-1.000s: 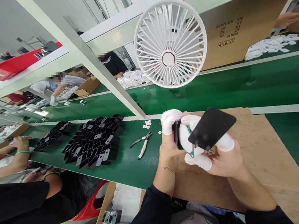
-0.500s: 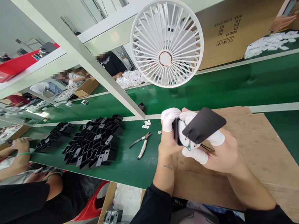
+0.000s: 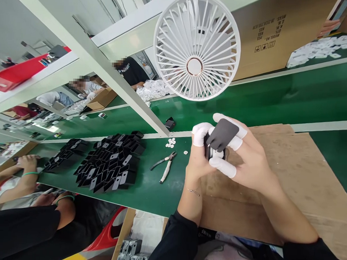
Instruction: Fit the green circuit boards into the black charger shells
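Observation:
My left hand (image 3: 197,158) and my right hand (image 3: 241,156) meet above a brown cardboard sheet (image 3: 289,181), both with white finger cots on the fingertips. Between them they grip a small black housing (image 3: 209,149) and a flat black cover (image 3: 222,135) that lies against it. My left thumb presses on the housing's left side. My right fingers wrap around the cover from the right. What sits inside the housing is hidden.
Pliers (image 3: 164,166) and small white discs (image 3: 170,143) lie on the green belt (image 3: 148,182) to the left. A heap of black housings (image 3: 111,163) lies farther left. A white fan (image 3: 196,46) hangs overhead. A neighbour's arms (image 3: 28,169) are at the left edge.
The black cover has swung from tilted out on the right down against the housing. Both hands have lifted a little and closed together. The green board seen earlier is covered.

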Available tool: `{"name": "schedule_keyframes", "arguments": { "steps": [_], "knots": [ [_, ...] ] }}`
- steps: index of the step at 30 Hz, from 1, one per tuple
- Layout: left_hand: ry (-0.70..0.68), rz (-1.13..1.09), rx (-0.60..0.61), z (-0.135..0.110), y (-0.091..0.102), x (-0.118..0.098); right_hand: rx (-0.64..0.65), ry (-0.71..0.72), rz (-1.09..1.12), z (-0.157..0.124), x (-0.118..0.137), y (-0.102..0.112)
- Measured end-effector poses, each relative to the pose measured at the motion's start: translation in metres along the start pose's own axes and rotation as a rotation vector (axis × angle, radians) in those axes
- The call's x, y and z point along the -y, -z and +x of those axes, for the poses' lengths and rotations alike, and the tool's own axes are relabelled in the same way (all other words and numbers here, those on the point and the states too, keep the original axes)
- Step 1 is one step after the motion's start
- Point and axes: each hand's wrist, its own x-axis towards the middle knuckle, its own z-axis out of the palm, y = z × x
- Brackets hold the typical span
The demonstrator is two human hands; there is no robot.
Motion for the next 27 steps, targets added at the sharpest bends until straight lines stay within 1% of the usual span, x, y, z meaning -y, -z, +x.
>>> {"name": "schedule_keyframes", "arguments": {
  "steps": [3, 5, 7, 10, 14, 16, 17, 20, 22, 24, 26, 27],
  "knots": [
    [-0.003, -0.046, -0.024, 0.003, 0.0, -0.004, -0.031, -0.041, -0.044, 0.0, 0.001, -0.001],
    [-0.019, -0.073, -0.018, 0.005, 0.0, -0.005, 0.005, -0.07, 0.031, 0.001, 0.002, 0.004],
    [-0.05, -0.084, 0.024, 0.006, 0.001, -0.006, 0.026, -0.129, 0.155, 0.001, 0.003, 0.01],
    [-0.062, -0.069, 0.136, 0.005, 0.004, -0.009, -0.045, -0.283, 0.311, 0.001, 0.001, 0.016],
    [-0.021, -0.093, 0.236, 0.002, 0.013, -0.015, -0.162, -0.543, 0.546, 0.002, -0.003, 0.01],
    [-0.013, -0.112, 0.271, -0.003, 0.019, -0.017, -0.177, -0.637, 0.646, 0.003, -0.007, 0.004],
    [-0.01, -0.108, 0.273, -0.006, 0.023, -0.017, -0.158, -0.666, 0.691, 0.003, -0.009, 0.001],
    [0.038, -0.044, 0.233, -0.024, 0.038, -0.014, -0.026, -0.713, 0.764, 0.003, -0.017, -0.009],
    [0.115, -0.004, 0.208, -0.041, 0.05, -0.01, 0.117, -0.71, 0.772, 0.001, -0.023, -0.017],
    [0.236, 0.033, 0.185, -0.063, 0.063, -0.005, 0.337, -0.646, 0.801, -0.004, -0.029, -0.03],
    [0.388, 0.07, 0.135, -0.089, 0.076, 0.002, 0.603, -0.52, 0.819, -0.013, -0.034, -0.05],
    [0.466, 0.086, 0.101, -0.102, 0.081, 0.006, 0.718, -0.444, 0.785, -0.018, -0.035, -0.062]
  ]
}}
